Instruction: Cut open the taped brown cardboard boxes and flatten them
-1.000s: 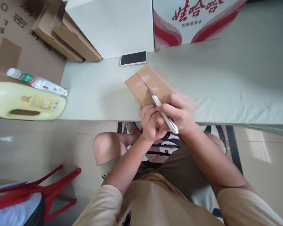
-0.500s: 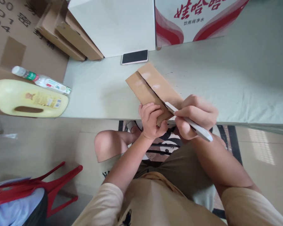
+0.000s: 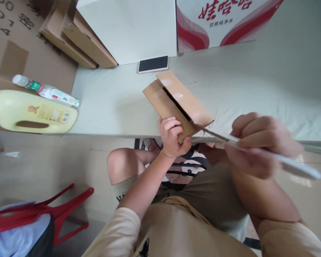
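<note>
A small brown cardboard box (image 3: pixel 163 103) rests near the front edge of the cloth-covered table, with a dark gap running along its top seam. My left hand (image 3: pixel 172 137) is closed around its near left corner, fingers on top and thumb at the near end. Off to the right, my right hand (image 3: pixel 262 142) grips the pale handle of a utility knife (image 3: pixel 291 165). The knife's thin blade points left, and its tip is at the near end of the seam. The right flap of the box is slightly raised.
A phone (image 3: pixel 153 64) lies behind the box, before a white carton (image 3: pixel 131 28) and a red-and-white carton (image 3: pixel 224 25). On the left are a yellow jug (image 3: pixel 34 112), a plastic bottle (image 3: pixel 48 91) and cardboard boxes (image 3: pixel 80 39). A red stool (image 3: pixel 56 210) stands on the floor.
My right hand has drawn the knife to the right, away along the seam. The gap between the flaps has widened. My left hand has stayed on the box.
</note>
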